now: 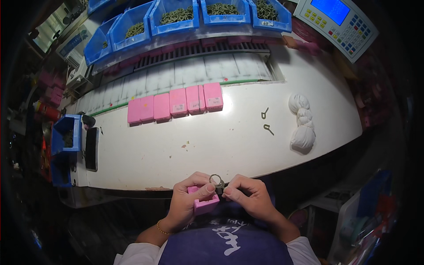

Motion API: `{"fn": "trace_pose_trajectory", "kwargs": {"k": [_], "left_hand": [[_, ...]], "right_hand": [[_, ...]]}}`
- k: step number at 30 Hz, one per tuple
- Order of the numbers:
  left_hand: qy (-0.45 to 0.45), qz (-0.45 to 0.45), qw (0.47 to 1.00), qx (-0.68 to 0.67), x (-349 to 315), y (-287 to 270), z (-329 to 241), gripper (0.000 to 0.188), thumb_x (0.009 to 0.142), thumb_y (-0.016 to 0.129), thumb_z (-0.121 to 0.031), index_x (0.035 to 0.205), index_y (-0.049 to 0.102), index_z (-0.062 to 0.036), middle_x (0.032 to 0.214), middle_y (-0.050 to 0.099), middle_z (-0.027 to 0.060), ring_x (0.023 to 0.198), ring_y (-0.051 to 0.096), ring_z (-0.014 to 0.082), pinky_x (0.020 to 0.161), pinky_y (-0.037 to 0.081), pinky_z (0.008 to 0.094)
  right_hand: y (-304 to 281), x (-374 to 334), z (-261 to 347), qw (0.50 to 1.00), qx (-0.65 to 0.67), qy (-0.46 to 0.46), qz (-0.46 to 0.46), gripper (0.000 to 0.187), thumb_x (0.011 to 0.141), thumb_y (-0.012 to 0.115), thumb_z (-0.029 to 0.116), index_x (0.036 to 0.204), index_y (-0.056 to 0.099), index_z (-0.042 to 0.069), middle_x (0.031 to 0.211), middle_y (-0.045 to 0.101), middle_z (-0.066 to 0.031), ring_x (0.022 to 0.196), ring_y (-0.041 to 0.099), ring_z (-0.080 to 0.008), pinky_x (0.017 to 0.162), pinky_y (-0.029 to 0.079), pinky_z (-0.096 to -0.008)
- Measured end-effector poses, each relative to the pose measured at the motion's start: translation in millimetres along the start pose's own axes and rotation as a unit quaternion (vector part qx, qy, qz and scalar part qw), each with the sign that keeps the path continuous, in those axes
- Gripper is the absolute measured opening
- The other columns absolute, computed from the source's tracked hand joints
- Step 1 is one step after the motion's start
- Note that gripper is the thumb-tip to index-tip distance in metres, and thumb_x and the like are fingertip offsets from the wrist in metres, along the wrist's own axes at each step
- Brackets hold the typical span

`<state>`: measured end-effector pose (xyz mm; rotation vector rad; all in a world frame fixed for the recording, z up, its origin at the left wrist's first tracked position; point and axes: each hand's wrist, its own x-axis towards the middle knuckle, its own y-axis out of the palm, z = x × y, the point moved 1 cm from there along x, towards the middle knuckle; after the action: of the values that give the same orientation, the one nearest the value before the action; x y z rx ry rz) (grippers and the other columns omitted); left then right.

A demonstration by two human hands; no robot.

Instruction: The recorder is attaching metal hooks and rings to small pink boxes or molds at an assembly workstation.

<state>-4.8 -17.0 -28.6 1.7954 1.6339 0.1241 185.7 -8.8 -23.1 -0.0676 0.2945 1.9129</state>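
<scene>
My left hand (191,193) is closed around a pink block (206,205) with a notched end, just off the table's near edge. A dark olive ring (215,179) with a short stem stands up between my two hands, close to the left thumb. My right hand (248,195) is closed, thumb and forefinger pinching at the lower side of the ring; the exact contact is too small to make out. Two loose olive ring pieces with stems lie on the table at the right, one piece (264,113) behind the other (268,129).
A row of pink blocks (178,102) sits mid-table. Beyond are a white lined strip (176,76) and blue bins (174,27) of olive rings. A tied white cloth bundle (304,122) lies right, a black phone (92,149) left. A keypad device (338,24) stands far right.
</scene>
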Motion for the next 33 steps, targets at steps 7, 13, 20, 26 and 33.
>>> {"fn": "trace_pose_trajectory", "kwargs": {"k": [7, 13, 20, 26, 33], "left_hand": [[-0.014, 0.004, 0.997, 0.071, 2, 1, -6, 0.014, 0.093, 0.067, -0.013, 0.098, 0.069, 0.0002, 0.089, 0.063, 0.0042, 0.078, 0.058, 0.0089, 0.072, 0.047, 0.0233], [-0.025, 0.007, 0.998, 0.06, 1, 1, -4, 0.016, 0.093, 0.068, -0.015, 0.098, 0.069, -0.0001, 0.085, 0.064, 0.0028, 0.077, 0.058, 0.0081, 0.072, 0.047, 0.0228], [-0.025, 0.01, 0.998, 0.063, 2, 1, -2, 0.016, 0.092, 0.068, -0.014, 0.099, 0.069, 0.0001, 0.087, 0.064, 0.0033, 0.077, 0.058, 0.0082, 0.072, 0.047, 0.0227], [-0.033, 0.01, 0.997, 0.069, 2, 3, -3, 0.016, 0.092, 0.068, -0.013, 0.099, 0.069, 0.0014, 0.089, 0.065, 0.004, 0.08, 0.06, 0.0088, 0.074, 0.049, 0.0236], [-0.025, 0.018, 0.997, 0.074, 3, 4, -3, 0.016, 0.092, 0.068, -0.01, 0.1, 0.069, 0.0029, 0.092, 0.064, 0.0046, 0.082, 0.061, 0.0097, 0.075, 0.05, 0.024]], "right_hand": [[2, 4, 13, 0.989, -0.105, -0.076, -0.07, 0.009, 0.086, 0.074, 0.009, 0.085, 0.07, 0.001, 0.08, 0.067, -0.0053, 0.074, 0.061, -0.0102, 0.068, 0.047, -0.0246], [0, 5, 15, 0.98, -0.15, -0.091, -0.09, 0.009, 0.081, 0.078, 0.006, 0.08, 0.07, 0.002, 0.077, 0.066, -0.0048, 0.071, 0.061, -0.01, 0.066, 0.046, -0.0236], [0, 2, 17, 0.981, -0.154, -0.076, -0.095, 0.01, 0.079, 0.079, 0.005, 0.078, 0.069, 0.002, 0.074, 0.065, -0.0045, 0.069, 0.061, -0.0096, 0.064, 0.046, -0.0235], [1, 3, 15, 0.966, -0.199, -0.135, -0.096, 0.012, 0.078, 0.08, 0.006, 0.078, 0.068, 0.002, 0.073, 0.063, -0.0054, 0.062, 0.062, -0.0105, 0.055, 0.048, -0.0242], [0, 3, 15, 0.963, -0.205, -0.146, -0.095, 0.012, 0.078, 0.08, 0.006, 0.078, 0.068, 0.002, 0.073, 0.062, -0.0058, 0.062, 0.062, -0.0108, 0.055, 0.048, -0.0244]]}}
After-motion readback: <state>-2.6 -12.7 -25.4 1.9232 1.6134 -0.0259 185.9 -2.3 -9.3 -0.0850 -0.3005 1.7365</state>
